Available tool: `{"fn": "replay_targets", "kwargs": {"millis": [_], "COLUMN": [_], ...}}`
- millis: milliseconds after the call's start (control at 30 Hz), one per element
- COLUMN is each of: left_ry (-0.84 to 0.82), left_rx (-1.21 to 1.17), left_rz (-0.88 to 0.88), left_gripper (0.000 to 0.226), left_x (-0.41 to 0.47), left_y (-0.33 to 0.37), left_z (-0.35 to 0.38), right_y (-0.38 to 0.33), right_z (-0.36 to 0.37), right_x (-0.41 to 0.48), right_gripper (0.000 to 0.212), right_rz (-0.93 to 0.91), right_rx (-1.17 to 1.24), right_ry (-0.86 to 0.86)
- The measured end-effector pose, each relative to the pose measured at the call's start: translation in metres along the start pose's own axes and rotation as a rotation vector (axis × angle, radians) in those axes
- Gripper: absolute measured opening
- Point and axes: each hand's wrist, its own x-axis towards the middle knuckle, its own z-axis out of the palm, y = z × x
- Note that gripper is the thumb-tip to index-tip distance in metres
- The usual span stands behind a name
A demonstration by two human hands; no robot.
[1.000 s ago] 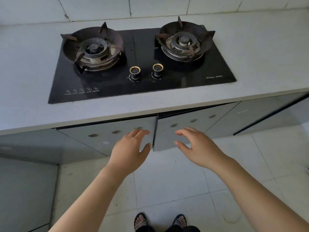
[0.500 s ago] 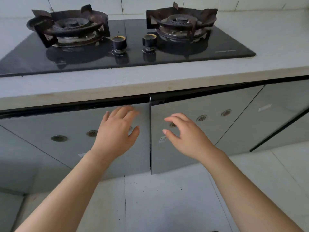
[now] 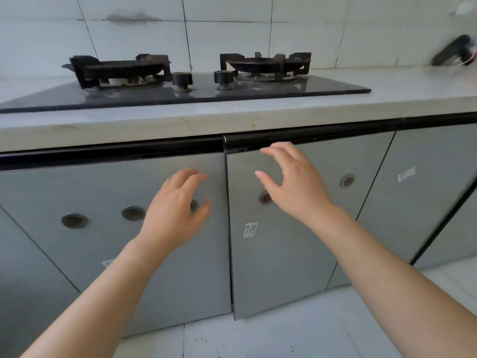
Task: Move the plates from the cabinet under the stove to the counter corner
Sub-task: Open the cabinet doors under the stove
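As the view drops, left hand (image 3: 175, 213) and right hand (image 3: 294, 187) nearer the cabinet doors (image 3: 273, 270), both grips spread, empty.

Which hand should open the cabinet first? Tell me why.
Right. The right hand has fingertips at the top edge of the right door; the left hand hovers lower, before the left door.

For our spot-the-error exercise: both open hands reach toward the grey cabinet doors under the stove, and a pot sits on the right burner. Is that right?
Not quite: the head view shows the right burner bare, no pot on it. Left hand and right hand do reach open toward the cabinet doors.
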Motion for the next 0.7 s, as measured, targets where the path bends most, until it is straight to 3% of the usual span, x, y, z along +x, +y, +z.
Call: {"fn": "replay_targets", "kwargs": {"millis": [300, 700], "left_ry": [-0.045, -0.011], "left_rx": [-0.273, -0.457], "left_rz": [-0.079, -0.132], "left_gripper": [0.046, 0.040], "left_x": [-0.002, -0.001], "left_y": [0.002, 0.011], "left_z": [0.019, 0.048], "right_y": [0.030, 0.042], "right_z": [0.027, 0.035], "right_x": [0.013, 0.011], "right_gripper": [0.048, 0.043], "right_rz": [-0.037, -0.040], "right_rx": [-0.149, -0.031], "right_ry": [0.108, 0.266]}}
